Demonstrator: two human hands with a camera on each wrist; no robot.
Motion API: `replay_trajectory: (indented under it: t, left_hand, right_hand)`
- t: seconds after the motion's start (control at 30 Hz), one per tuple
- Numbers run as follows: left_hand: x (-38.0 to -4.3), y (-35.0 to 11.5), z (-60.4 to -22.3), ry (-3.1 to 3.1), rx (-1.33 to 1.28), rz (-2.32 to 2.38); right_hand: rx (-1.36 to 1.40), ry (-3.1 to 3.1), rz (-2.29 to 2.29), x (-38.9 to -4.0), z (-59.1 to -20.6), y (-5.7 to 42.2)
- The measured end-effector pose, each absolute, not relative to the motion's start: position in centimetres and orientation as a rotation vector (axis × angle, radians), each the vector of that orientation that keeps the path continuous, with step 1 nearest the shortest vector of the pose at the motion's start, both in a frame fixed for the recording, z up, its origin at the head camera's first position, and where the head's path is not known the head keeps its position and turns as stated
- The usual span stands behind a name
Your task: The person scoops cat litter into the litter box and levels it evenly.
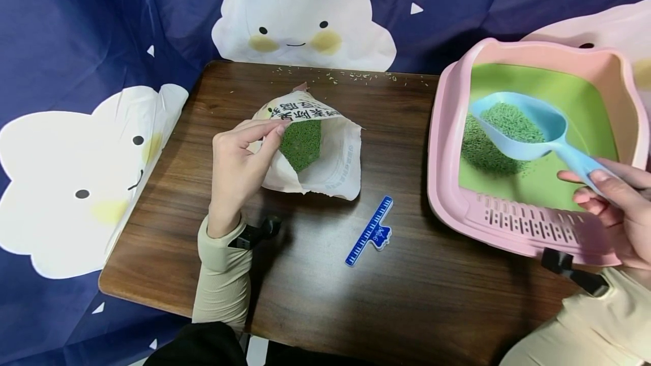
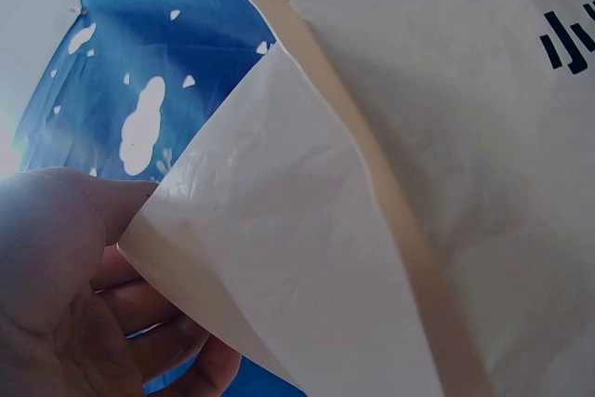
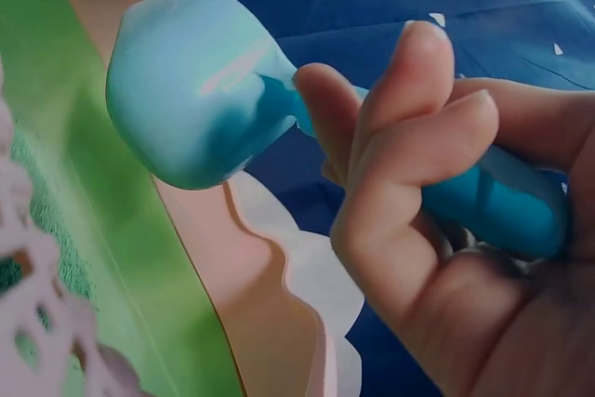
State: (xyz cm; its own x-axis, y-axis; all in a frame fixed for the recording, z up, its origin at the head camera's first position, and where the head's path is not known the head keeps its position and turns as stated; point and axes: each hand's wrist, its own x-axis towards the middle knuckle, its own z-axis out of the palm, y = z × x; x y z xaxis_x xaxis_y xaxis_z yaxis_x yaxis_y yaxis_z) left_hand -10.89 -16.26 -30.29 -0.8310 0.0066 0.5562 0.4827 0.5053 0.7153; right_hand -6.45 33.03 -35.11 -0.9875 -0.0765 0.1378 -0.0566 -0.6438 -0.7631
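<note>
The person is wearing beige sleeves. The left sleeve point(image 1: 224, 292), across the near edge of the desk point(image 1: 168, 242), is showing fine crosswise wrinkles and ending in a wider, smoother cuff point(image 1: 216, 250). The right sleeve point(image 1: 595, 323), toward the desk's right side, is looking looser, creasing in soft folds. A black bracket point(image 1: 254, 235) with a rounded end is jutting from the left wrist; another black bracket point(image 1: 577, 274), blockier at its tip, is sitting at the right. Black cloth point(image 1: 198, 346) is showing beyond the desk's near edge.
</note>
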Motion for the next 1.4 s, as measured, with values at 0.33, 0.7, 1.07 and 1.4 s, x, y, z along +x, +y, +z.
replay_trajectory:
  t: [0.33,0.7,1.07,1.4]
  left_hand:
    - [-10.9,-16.3,-30.2,-2.272,-0.392,-1.286]
    - [-10.9,-16.4,-30.2,-2.275,-0.388,-1.290]
    - [-10.8,-16.4,-30.1,-2.273,-0.390,-1.295]
    - [-10.8,-16.4,-30.2,-2.272,-0.388,-1.278]
  right_hand:
    - [-0.206,1.586,-2.720,-6.7,-35.1,32.1]
    - [-0.119,1.875,-2.607,-6.6,-35.2,31.6]
    - [0.059,2.027,-2.470,-6.4,-34.6,31.1]
    - [0.150,2.191,-2.329,-6.1,-34.3,30.9]
